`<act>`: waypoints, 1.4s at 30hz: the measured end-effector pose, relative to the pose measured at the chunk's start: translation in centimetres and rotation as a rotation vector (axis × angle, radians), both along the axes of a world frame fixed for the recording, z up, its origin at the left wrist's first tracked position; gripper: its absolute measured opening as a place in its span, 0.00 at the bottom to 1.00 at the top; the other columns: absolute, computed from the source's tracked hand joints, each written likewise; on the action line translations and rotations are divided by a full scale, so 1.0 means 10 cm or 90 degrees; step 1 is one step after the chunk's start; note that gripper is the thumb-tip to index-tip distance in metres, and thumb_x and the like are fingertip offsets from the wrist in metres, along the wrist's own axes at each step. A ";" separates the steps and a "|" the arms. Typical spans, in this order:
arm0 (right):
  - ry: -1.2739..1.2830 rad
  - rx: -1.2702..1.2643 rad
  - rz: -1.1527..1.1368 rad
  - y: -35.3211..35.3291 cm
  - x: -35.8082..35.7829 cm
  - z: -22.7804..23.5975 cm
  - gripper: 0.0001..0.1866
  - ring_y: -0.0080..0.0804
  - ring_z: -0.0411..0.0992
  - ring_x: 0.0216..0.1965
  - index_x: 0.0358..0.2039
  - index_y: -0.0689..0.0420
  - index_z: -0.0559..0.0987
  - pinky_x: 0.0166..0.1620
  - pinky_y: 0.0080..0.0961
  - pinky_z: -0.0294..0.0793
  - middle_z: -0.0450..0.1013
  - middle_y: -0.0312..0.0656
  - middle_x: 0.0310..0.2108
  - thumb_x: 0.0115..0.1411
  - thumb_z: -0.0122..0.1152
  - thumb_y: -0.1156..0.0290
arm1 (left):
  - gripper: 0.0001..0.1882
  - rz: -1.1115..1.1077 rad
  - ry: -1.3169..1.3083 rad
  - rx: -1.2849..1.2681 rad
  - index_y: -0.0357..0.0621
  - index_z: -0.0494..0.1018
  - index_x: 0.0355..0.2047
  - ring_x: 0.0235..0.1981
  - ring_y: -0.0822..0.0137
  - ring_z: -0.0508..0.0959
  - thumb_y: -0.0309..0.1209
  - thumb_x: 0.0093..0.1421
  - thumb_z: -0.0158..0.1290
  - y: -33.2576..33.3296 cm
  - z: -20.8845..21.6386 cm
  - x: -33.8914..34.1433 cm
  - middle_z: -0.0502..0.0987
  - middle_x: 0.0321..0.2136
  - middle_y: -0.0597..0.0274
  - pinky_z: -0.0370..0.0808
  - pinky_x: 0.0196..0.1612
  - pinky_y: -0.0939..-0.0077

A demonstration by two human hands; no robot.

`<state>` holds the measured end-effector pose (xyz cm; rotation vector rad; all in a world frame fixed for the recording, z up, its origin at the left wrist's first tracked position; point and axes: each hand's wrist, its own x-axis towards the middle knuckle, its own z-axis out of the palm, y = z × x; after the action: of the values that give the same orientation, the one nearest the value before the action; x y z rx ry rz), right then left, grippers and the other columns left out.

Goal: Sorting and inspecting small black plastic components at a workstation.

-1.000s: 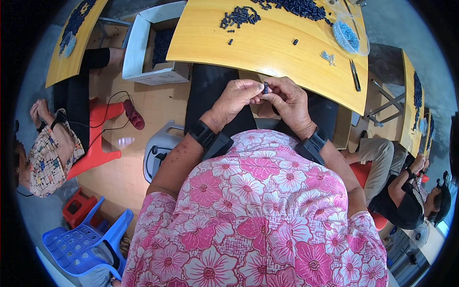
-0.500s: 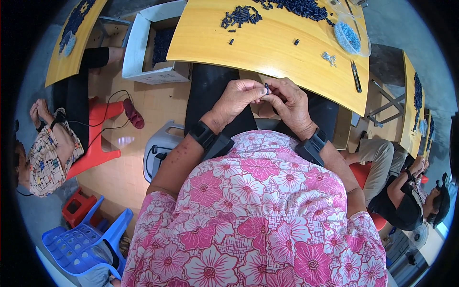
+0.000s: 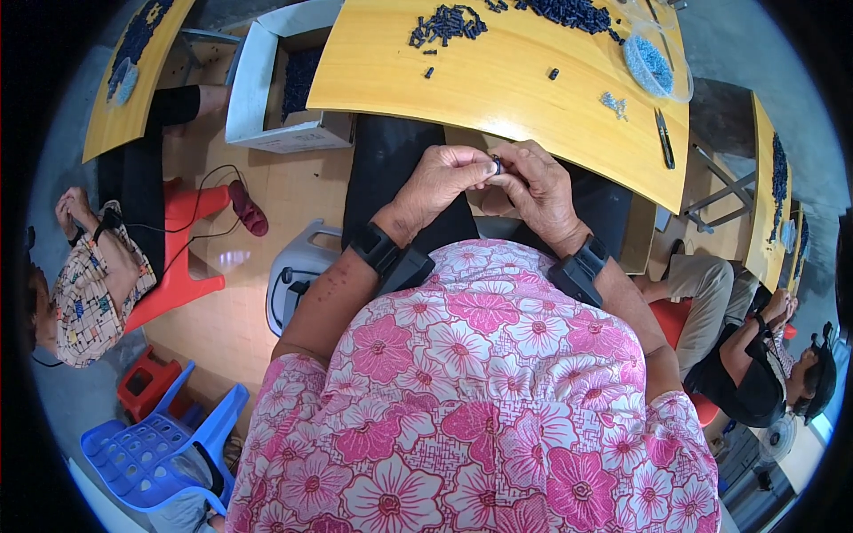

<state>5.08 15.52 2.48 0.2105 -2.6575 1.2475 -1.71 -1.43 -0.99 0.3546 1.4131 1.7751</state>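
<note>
My left hand [image 3: 444,182] and my right hand [image 3: 538,191] meet just off the near edge of the yellow table [image 3: 426,89]. Between their fingertips is a small dark plastic piece [image 3: 496,165], pinched from both sides and mostly covered by the fingers. Its exact kind is too small to make out. On the table lie a pile of similar small black pieces [image 3: 448,27], a larger dark pile [image 3: 569,11] behind it, and a single black piece [image 3: 554,74] nearer to me. A few tiny clear pieces [image 3: 614,106] are scattered to the right.
A clear round tub [image 3: 649,65] of light-blue bits stands at the table's right, with black tweezers [image 3: 665,139] nearer. Left of the table is an open white box [image 3: 258,84] with dark pieces inside. People sit at tables on both sides. A blue plastic chair [image 3: 147,444] stands behind left.
Both hands stay nearly in place, still pinching the small dark piece, with slight finger shifts. The view has tilted a little.
</note>
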 end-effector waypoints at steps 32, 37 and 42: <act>-0.113 -0.038 0.012 -0.01 0.02 0.10 0.17 0.45 0.72 0.36 0.43 0.57 0.74 0.40 0.34 0.71 0.72 0.48 0.34 0.50 0.62 0.74 | 0.26 0.000 0.233 -0.025 0.36 0.68 0.51 0.26 0.83 0.66 0.30 0.53 0.61 0.05 0.18 0.09 0.68 0.26 0.73 0.68 0.31 0.88; -0.109 -0.035 0.016 0.03 0.02 0.04 0.17 0.46 0.71 0.36 0.44 0.56 0.74 0.40 0.34 0.71 0.72 0.47 0.33 0.51 0.61 0.75 | 0.25 0.003 0.269 -0.026 0.35 0.69 0.50 0.25 0.82 0.67 0.31 0.53 0.61 0.06 0.21 0.06 0.69 0.26 0.71 0.68 0.30 0.88; -0.119 -0.033 0.029 0.02 -0.01 0.10 0.17 0.46 0.71 0.35 0.42 0.56 0.74 0.39 0.33 0.71 0.71 0.47 0.32 0.51 0.61 0.74 | 0.24 0.001 0.277 -0.025 0.36 0.69 0.48 0.24 0.82 0.67 0.32 0.53 0.61 0.06 0.19 0.05 0.69 0.25 0.71 0.68 0.30 0.88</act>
<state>4.99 15.75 3.50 0.1549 -2.7857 1.4133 -1.21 -0.79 0.94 0.7541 1.7428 1.7331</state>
